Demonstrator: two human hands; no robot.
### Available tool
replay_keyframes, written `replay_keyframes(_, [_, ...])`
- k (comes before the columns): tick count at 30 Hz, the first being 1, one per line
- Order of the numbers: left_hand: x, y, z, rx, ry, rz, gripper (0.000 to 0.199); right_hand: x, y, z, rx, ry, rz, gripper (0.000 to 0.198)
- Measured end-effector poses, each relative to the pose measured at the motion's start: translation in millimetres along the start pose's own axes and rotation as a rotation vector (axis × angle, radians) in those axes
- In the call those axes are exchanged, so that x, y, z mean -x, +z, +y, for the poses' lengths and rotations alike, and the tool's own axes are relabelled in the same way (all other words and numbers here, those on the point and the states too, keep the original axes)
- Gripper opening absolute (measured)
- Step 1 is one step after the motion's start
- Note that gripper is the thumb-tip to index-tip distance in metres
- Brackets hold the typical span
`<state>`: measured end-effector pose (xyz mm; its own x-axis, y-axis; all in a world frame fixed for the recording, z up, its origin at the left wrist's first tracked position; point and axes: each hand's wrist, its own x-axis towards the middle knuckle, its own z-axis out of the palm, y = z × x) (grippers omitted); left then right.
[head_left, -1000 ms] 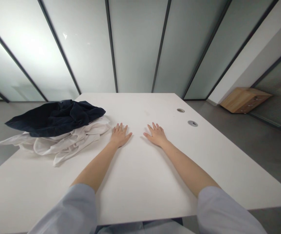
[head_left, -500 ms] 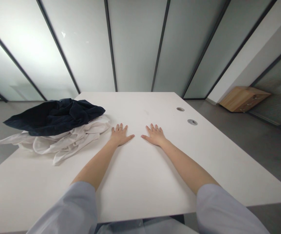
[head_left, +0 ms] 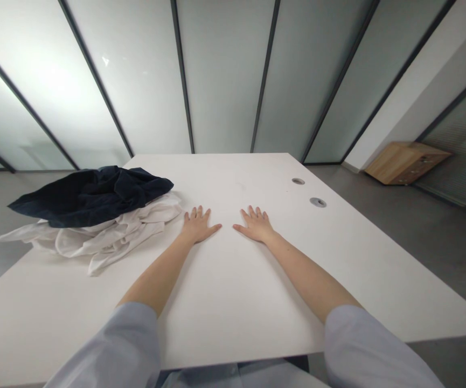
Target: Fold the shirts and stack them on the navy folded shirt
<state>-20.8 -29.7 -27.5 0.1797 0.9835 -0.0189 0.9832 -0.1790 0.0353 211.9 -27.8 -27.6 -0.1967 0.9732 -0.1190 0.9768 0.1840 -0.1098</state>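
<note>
My left hand [head_left: 196, 225] lies flat on the white table [head_left: 241, 302], fingers spread and holding nothing. Close to its left is a crumpled white cloth [head_left: 144, 220], apart from the fingers or just short of them. On top of that cloth rests a rumpled dark navy cloth [head_left: 95, 195]; whether these are garments I cannot tell. My right hand [head_left: 256, 225] is also palm down on the tabletop with its fingers apart, nothing under it that I can see. A short gap separates the two thumbs.
Two round cable grommets [head_left: 318, 202] are set in the table's right side. Frosted glass panels [head_left: 224, 81] with dark frames stand behind the table. A wooden drawer cabinet [head_left: 404, 161] sits on the grey floor at the far right. Both cloths overhang the table's left edge.
The view has shifted very slightly. Both hands stay flat in the same place, and the cloths have not moved.
</note>
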Motion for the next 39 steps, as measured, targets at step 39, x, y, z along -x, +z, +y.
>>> replay_keyframes(39, [0.7,2.4,-2.4,0.006,0.013,-0.011,0.093,2.7,-4.7,-2.0,-0.006,0.008,-0.022,0.091])
